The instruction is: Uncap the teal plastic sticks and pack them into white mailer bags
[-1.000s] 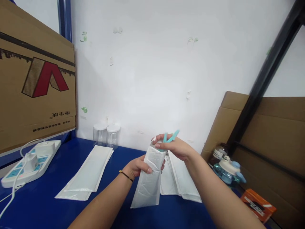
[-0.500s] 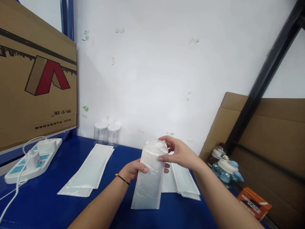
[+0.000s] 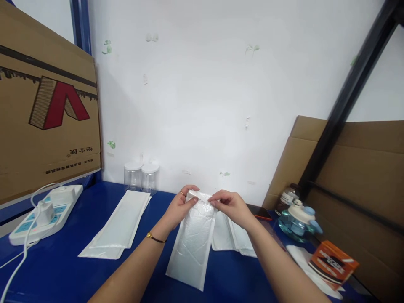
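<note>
1. The left hand (image 3: 180, 205) pinches the top left corner of the white bubble mailer (image 3: 193, 244). Its thumb and fingertips are pressed together on the flap.
2. The right hand (image 3: 229, 205) pinches the top right corner of the same flap, so both hands meet at the mailer's mouth.
3. Judged from this grip, the step in hand is folding or sealing the flap. It would go best with both corners kept level and the flap drawn flat over the opening. Pressing should run from the middle outward so no wrinkle is trapped.
4. The mailer stands tilted between the 2 hands. Its top edge is in the fingertips and its lower end rests on the blue counter (image 3: 57, 269), close to the person.
5. To the left lies a stack of flat mailers (image 3: 118, 229), and more mailers (image 3: 230, 240) lie just behind the right wrist.
6. 2 clear jars (image 3: 141, 178) stand at the wall, and a power strip (image 3: 44, 212) sits at the far left. On the right are a blue bottle (image 3: 296, 223) and an orange box (image 3: 333, 265).
</note>
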Tool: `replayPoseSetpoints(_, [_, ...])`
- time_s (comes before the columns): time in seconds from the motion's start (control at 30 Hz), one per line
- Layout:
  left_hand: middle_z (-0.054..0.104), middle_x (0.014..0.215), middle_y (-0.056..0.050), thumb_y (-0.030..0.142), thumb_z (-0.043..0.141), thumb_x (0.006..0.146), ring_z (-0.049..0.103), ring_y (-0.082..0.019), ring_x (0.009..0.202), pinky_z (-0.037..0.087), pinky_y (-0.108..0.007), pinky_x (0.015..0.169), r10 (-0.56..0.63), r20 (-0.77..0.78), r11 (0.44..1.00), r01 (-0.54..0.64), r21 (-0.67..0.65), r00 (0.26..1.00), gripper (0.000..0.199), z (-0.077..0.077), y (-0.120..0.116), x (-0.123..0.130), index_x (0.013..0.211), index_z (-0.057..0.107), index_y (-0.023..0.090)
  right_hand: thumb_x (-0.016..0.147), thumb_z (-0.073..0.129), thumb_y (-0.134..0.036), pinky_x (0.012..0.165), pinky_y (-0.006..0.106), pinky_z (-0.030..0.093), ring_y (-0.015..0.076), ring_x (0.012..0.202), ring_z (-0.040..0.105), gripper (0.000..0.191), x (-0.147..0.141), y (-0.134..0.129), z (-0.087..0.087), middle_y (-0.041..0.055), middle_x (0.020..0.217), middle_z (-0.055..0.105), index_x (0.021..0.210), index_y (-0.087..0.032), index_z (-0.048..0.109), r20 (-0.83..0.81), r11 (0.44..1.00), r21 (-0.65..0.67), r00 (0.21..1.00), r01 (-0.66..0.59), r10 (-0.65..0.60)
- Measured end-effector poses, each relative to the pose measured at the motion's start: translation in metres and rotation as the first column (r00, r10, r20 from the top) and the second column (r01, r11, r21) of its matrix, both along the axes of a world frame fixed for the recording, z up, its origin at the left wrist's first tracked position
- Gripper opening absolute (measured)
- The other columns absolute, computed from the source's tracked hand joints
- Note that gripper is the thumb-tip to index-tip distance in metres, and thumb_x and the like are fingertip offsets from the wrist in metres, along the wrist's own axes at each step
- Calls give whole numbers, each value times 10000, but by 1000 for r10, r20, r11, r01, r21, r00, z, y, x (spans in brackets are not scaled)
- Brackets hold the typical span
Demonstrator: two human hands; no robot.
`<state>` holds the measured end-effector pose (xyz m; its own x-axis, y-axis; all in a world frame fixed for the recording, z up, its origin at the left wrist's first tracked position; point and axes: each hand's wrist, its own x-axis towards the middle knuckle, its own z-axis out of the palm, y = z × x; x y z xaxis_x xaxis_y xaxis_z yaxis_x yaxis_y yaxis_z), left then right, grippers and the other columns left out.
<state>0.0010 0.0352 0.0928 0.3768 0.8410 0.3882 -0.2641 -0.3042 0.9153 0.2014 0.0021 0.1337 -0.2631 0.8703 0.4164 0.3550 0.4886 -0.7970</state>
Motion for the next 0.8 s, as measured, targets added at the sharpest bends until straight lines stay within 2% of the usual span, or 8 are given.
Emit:
replayPoseSetpoints(0.13, [556,1059,-60,334,544,770,531,-205,954,399,-284,798,237,-141,952,-201,230,961,218,5,-6,2,934,549,191,688,656,-321,549,270,447,136,550,552,180,2,8,-3,28,669,650,786,-179,706,7,984,-72,987,162,-162])
replayPoseSetpoints(0.2, [494,1207,-74,343,644,674,463,-264,1091,351,-323,893,371,-216,893,-283,351,903,323,10,-14,9,955,567,205,686,653,-315,520,261,433,133,511,550,188,0,9,0,18,594,627,793,-169,704,13,973,-89,977,212,-212])
replayPoseSetpoints(0.27, [540,1140,-81,314,720,576,494,-294,1042,345,-336,878,401,-284,889,-294,351,871,529,13,-23,19,1065,543,215,694,646,-323,525,260,435,142,531,570,209,-6,8,3,25,601,634,813,-161,703,-9,974,-108,979,199,-201])
replayPoseSetpoints(0.4, [604,757,-31,227,620,665,579,-247,767,364,-304,747,338,-362,934,-263,243,869,453,8,-27,35,1110,540,206,726,621,-347,668,301,483,175,706,616,254,-17,0,9,63,809,687,874,-156,697,-106,988,-149,993,30,-47])
replayPoseSetpoints(0.5, [620,729,-16,197,535,716,579,-206,722,385,-284,728,339,-381,937,-272,219,860,275,4,-14,35,985,589,212,744,603,-338,761,328,482,186,829,616,341,0,-3,10,62,941,672,1046,-184,644,-142,988,-147,990,-40,19])
replayPoseSetpoints(0.6, [650,830,-32,206,526,720,591,-195,762,431,-283,728,372,-257,927,-370,57,892,233,-3,8,32,946,579,188,747,582,-352,739,336,483,195,825,621,409,48,-1,-3,74,1019,637,1127,-200,580,-123,973,-95,968,209,-219])
replayPoseSetpoints(0.7, [657,832,-51,209,514,728,621,-193,716,478,-293,663,332,-92,895,-344,-283,939,296,-17,33,42,1020,531,165,742,556,-351,781,355,451,227,835,618,336,104,4,-36,100,981,645,1013,-164,624,78,828,-42,828,559,-555])
replayPoseSetpoints(0.8, [657,783,-78,195,540,705,632,-202,654,496,-302,602,316,-112,844,-333,-421,942,300,-35,59,69,997,526,126,742,534,-358,819,347,428,256,899,610,379,135,7,-78,126,949,653,1037,-131,606,299,746,-71,728,662,-617])
